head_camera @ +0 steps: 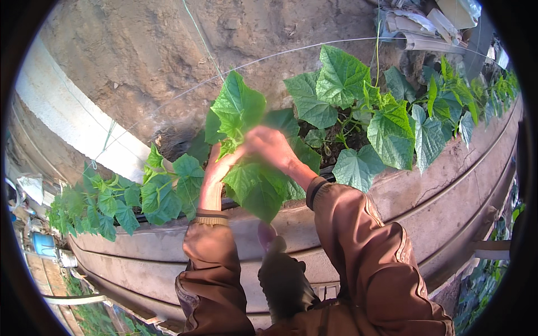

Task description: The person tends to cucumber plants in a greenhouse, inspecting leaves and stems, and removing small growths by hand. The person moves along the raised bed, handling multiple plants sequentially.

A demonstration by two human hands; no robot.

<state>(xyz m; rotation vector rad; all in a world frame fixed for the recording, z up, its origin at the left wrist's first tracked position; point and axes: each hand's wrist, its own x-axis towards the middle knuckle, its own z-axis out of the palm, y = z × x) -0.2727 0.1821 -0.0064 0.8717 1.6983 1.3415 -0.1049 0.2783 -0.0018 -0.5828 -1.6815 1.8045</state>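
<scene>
A cucumber-like vine (239, 98) with broad green leaves stands before me, a thin green string (201, 35) running down to its upper leaves. My left hand (230, 157) is at the vine's upper stem, its fingers hidden by leaves and by the other hand. Blurred by motion, my right hand (271, 145) meets it there with bent fingers; what lies between the fingertips cannot be made out. Just under both hands hangs a large leaf (262, 195).
More vines grow to the right (391, 130) and left (157, 193) along a concrete ledge (294, 227). A pale wire (294, 50) crosses before the earthen wall (138, 59). A white slanted beam (84, 113) stands at left. Plastic scraps (420, 23) lie at upper right.
</scene>
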